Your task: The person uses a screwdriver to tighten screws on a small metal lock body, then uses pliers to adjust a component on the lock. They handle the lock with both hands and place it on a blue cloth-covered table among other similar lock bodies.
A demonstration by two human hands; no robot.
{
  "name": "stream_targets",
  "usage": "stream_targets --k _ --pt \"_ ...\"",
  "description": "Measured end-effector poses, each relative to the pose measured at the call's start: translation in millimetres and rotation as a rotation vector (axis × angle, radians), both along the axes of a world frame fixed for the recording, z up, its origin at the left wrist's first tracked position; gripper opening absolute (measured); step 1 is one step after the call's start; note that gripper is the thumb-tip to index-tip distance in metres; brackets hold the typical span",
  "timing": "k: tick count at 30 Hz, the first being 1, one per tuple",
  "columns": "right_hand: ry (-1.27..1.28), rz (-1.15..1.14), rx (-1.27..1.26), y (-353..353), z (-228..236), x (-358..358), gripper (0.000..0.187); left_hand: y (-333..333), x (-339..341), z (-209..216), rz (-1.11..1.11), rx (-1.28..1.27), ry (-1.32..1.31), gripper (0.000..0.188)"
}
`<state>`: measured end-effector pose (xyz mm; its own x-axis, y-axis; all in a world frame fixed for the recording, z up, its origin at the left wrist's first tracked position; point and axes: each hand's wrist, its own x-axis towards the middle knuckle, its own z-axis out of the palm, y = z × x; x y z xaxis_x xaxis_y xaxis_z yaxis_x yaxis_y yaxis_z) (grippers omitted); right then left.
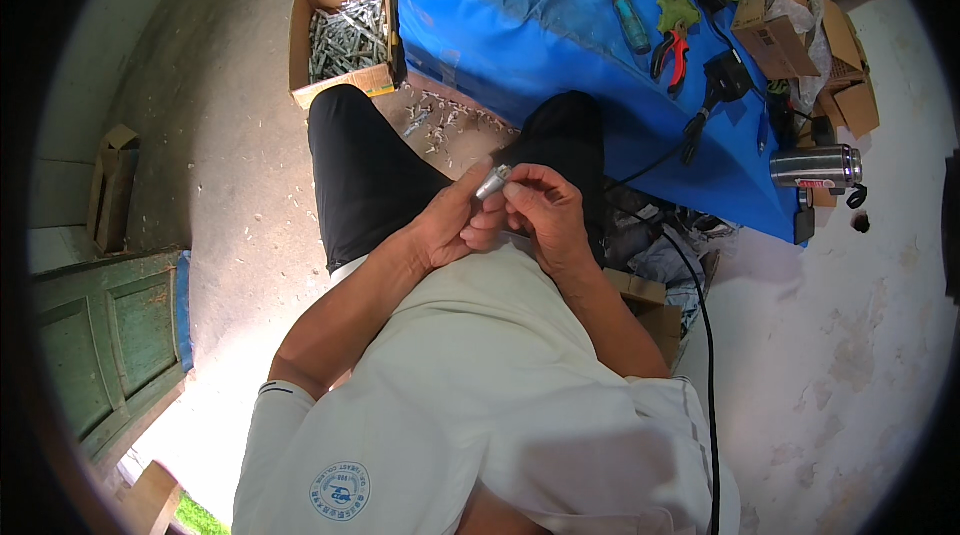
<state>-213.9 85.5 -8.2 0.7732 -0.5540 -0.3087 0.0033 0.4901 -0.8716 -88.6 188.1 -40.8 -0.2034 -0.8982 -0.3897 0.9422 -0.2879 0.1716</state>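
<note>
Two hands meet above lap, over black trousers. Small silver cylindrical part (493, 181) mostly hidden by fingers, only tip showing; details too small to make out. Left hand (447, 225) curled, thumb pressed to part. Right hand (540, 210) pinches part from other side. Cardboard box (345, 33) of metal pieces on floor ahead, blue-covered surface (560, 25) beyond.
</note>
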Motion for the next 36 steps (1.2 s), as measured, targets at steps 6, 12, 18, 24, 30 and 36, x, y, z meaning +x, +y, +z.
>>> stream_targets --k 6,12,18,24,30,36 --pt "0.070 -0.005 -0.035 -2 -5 -2 0.016 -2 -2 3 -0.007 0.042 -0.038 0.051" --pt "0.083 0.005 -0.192 -1 -8 1 0.013 1 1 10 0.038 0.031 -0.023 0.051" --pt "0.100 -0.134 -0.434 -15 7 -2 0.009 0 4 6 0.041 -0.033 0.023 0.053" --pt "0.114 -0.446 -0.793 -61 22 -5 0.009 0 4 4 0.052 -0.029 0.021 0.053" --pt "0.322 -0.651 -1.302 -109 48 12 0.021 1 3 2 0.055 -0.043 0.037 0.052" --pt "0.527 -0.633 -1.739 -176 43 52 0.042 3 5 3 0.070 -0.032 0.037 0.051"
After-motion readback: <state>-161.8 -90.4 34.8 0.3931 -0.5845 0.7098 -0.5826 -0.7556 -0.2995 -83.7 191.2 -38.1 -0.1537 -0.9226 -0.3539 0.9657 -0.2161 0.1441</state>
